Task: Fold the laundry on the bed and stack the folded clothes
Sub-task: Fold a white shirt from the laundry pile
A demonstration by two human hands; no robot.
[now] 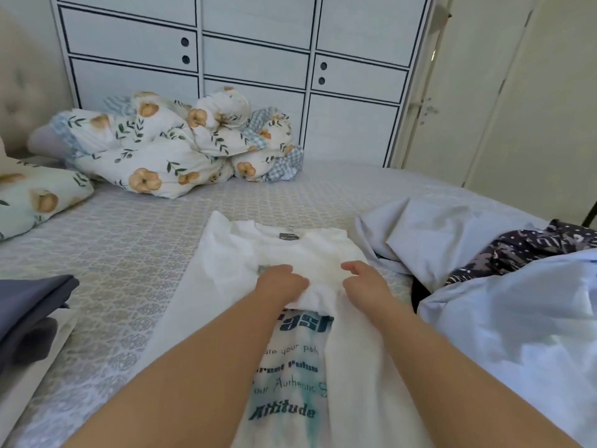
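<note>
A white cotton T-shirt with teal printed lettering (290,367) is laid out lengthwise on a bed covered with a pale patterned bedspread (129,253), in the centre of the frame. Its upper part is partly folded, and a bunched fold of the white fabric is gripped at the middle by both hands. The left hand (281,286) is seen with its fingers curled over the fold; the right hand (365,282) is placed just beside it, its fingers bent around the same fold. At the right of the frame an unfolded heap of pale blue clothes (500,302) is seen, with a dark purple patterned garment (533,247) lying within it. At the lower left edge, a stack of folded dark grey clothes (29,305) rests on the bed. A crumpled floral duvet (174,147) is piled in the upper left, before a white wardrobe with black trim (258,53).
</note>
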